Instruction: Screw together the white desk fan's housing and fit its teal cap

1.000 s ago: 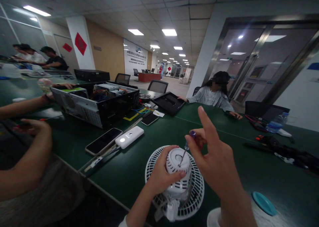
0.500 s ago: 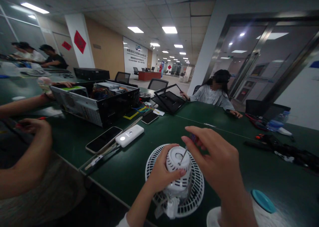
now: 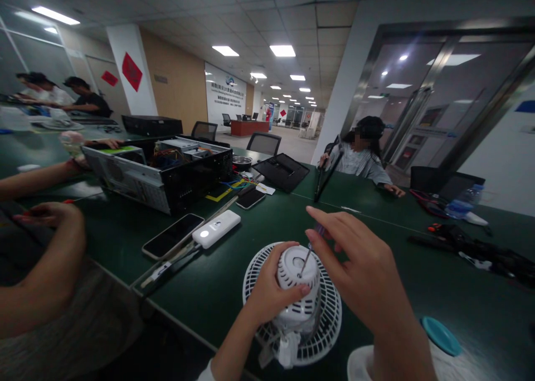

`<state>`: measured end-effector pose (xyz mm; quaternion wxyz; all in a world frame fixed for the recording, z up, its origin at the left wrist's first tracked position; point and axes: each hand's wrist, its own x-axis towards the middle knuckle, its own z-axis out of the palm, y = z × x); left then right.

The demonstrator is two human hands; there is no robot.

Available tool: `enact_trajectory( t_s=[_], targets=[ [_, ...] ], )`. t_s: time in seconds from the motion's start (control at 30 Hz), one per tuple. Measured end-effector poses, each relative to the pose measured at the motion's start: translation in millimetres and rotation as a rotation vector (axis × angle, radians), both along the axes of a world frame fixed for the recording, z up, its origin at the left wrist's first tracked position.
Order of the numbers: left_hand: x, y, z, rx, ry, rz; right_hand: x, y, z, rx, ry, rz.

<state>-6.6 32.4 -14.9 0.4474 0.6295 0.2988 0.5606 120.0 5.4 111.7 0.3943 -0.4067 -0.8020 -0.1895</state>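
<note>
Screw-turning seems the step; left hand (image 3: 267,293) clasps the fan motor housing (image 3: 291,278); right hand (image 3: 359,258) pinches a screwdriver (image 3: 308,254); next turn likely needs steady alignment.

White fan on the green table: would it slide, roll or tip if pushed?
The white fan would probably slide rather than roll, since its round grille faces down on the green table. Tipping seems unlikely, as the grille is wider than the housing. Its thin ribs might flex if squeezed.
</note>
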Motion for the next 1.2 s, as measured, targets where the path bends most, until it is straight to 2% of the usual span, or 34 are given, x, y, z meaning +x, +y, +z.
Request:
enact_trajectory(
  t_s=[0.13,0.27,0.33,0.5,0.63,0.7,0.83,0.93,1.0,1.1,1.2],
  targets=[
    [-0.5,-0.3,0.8,-0.008,0.007,-0.005,2.0,-4.6,1.5,-0.044,0.006,0.054],
    [-1.4,-0.4,0.8,-0.009,0.022,0.014,0.1,-2.9,-0.3,0.025,0.006,-0.040],
    [-1.5,-0.5,0.6,-0.010,0.016,0.005,-0.1,-2.7,-0.1,0.006,-0.002,-0.057],
    [-0.9,0.4,-0.8,-0.012,0.004,-0.015,1.7,-6.7,2.4,-0.062,0.005,0.052],
    [-0.7,0.8,-1.6,-0.007,0.012,0.009,-1.6,-3.3,-0.3,0.034,0.009,-0.039],
    [-0.8,0.4,-0.7,-0.001,0.017,0.012,-2.1,-1.8,-1.0,0.023,-0.002,-0.071],
    [-0.9,-0.5,2.2,-0.010,0.032,0.007,3.2,-5.1,2.4,-0.083,0.006,0.011],
    [-0.9,-0.5,2.3,-0.028,0.040,0.008,6.3,-7.1,4.6,-0.079,0.013,0.076],
    [-1.1,-0.2,1.3,-0.030,0.045,0.012,5.8,-6.1,4.1,-0.034,0.024,0.049],
    [-1.6,0.4,-0.3,-0.018,0.035,-0.002,3.8,-3.7,2.2,0.042,0.029,-0.066],
    [-1.7,0.7,-1.0,-0.009,0.015,-0.013,4.2,-3.6,1.5,0.049,-0.008,-0.130]
  ],
)
